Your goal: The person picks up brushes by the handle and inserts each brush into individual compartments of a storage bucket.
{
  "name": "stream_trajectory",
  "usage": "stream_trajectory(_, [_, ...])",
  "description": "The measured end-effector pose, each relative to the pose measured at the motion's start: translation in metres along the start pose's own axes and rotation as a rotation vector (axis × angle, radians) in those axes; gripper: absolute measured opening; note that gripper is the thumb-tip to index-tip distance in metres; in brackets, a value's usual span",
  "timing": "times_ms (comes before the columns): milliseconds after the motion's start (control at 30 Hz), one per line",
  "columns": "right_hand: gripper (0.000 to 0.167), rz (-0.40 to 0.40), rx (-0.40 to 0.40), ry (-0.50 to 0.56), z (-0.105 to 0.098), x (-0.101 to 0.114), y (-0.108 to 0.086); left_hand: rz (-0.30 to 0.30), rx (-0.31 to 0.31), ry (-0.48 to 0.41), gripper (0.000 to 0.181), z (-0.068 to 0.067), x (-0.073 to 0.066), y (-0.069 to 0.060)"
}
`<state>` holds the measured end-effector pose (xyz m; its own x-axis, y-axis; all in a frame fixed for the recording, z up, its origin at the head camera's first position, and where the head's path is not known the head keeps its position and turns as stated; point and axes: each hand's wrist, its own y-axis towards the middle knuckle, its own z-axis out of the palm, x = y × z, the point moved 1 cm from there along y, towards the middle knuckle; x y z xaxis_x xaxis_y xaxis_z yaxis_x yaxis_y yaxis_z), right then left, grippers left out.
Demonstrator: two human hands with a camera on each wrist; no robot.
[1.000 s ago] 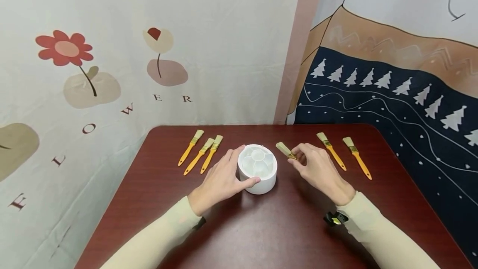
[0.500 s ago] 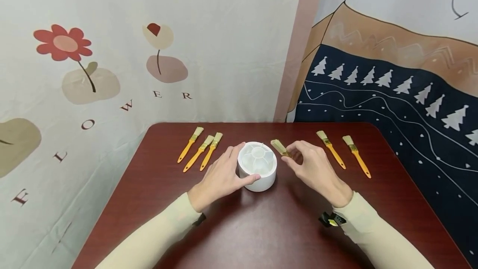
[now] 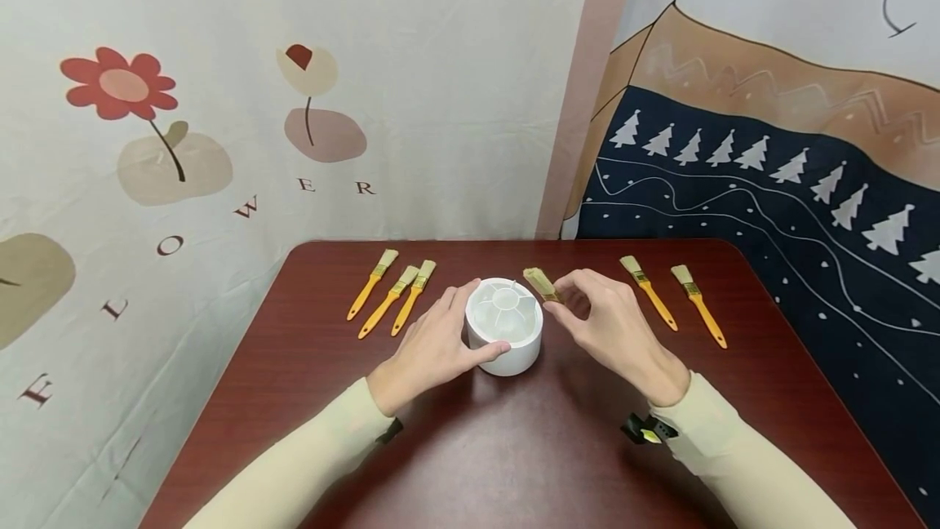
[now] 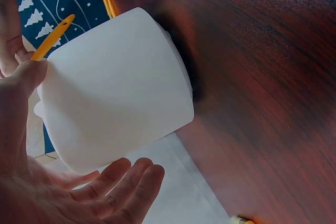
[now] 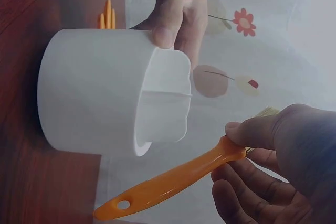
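Nearest to us, the left sleeve (image 3: 301, 455) and the right sleeve (image 3: 756, 455) run out of the head view at its lower edge, as does the near end of the dark red table (image 3: 507, 460); the black strap (image 3: 648, 429) below the right cuff is too small to read. The left hand (image 3: 433, 341) holds a white round container (image 3: 518, 359) from its left, thumb over the near rim; its fingertips are hidden behind the wall, and the pale dividers inside are hard to tell apart around a round middle. The right hand (image 3: 613, 329) pinches the held brush (image 3: 540, 282) between thumb and fingers, where handle meets ferrule. From above, that hand covers the handle, which we see only in the wrist views; the bristles show to the left of the fingertips, just beside the container's far right rim and apart from it. The container thus sits between the two hands, on the table. Farther off, three brushes (image 3: 382, 310) lie to the left and two brushes (image 3: 657, 302) to the right, all bristles away from us. Behind the far edge hang a pale flower cloth (image 3: 455, 104) and, on the right, a patterned tree cloth (image 3: 683, 190), both cut off at the top.
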<state>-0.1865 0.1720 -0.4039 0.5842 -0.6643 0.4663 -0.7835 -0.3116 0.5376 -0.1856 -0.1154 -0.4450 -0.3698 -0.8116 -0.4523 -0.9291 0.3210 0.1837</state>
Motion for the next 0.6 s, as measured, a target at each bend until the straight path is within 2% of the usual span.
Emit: stream_trajectory(600, [0.029,-0.052,-0.056,0.047,-0.007,0.016,0.005,-0.011,0.003,-0.039,0.115,0.001,0.001,0.001])
